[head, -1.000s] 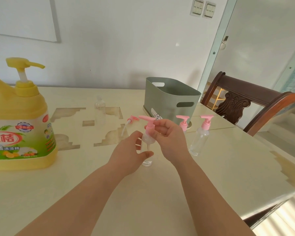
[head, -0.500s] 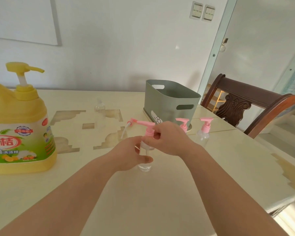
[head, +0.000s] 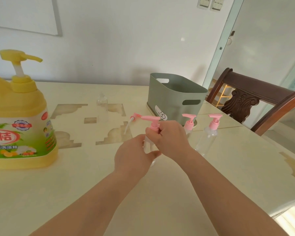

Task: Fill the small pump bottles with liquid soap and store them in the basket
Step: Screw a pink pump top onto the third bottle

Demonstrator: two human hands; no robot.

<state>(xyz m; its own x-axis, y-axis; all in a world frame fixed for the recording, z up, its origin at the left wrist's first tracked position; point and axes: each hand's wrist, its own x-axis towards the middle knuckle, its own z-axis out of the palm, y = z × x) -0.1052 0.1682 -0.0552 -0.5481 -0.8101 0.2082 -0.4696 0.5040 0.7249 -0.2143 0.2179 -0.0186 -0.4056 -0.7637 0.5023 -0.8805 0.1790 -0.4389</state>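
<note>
My left hand (head: 133, 157) grips the clear body of a small pump bottle (head: 149, 149) standing on the table. My right hand (head: 170, 138) pinches its pink pump head (head: 152, 122) at the collar. Two more small clear bottles with pink pumps (head: 188, 124) (head: 209, 135) stand to the right. An uncapped clear bottle (head: 102, 108) stands farther back, and a loose pink pump with a white tube (head: 132, 121) lies behind my hands. The big yellow soap jug (head: 19, 120) is at the left. The green basket (head: 175, 97) stands behind the bottles.
The cream table (head: 228, 176) ends at the right, where a dark wooden chair (head: 255, 106) is pushed up to it. A white wall runs behind the table.
My right hand has turned on the pump collar, and the pump spout now points left. The bottle stays in the same spot in my left hand.
</note>
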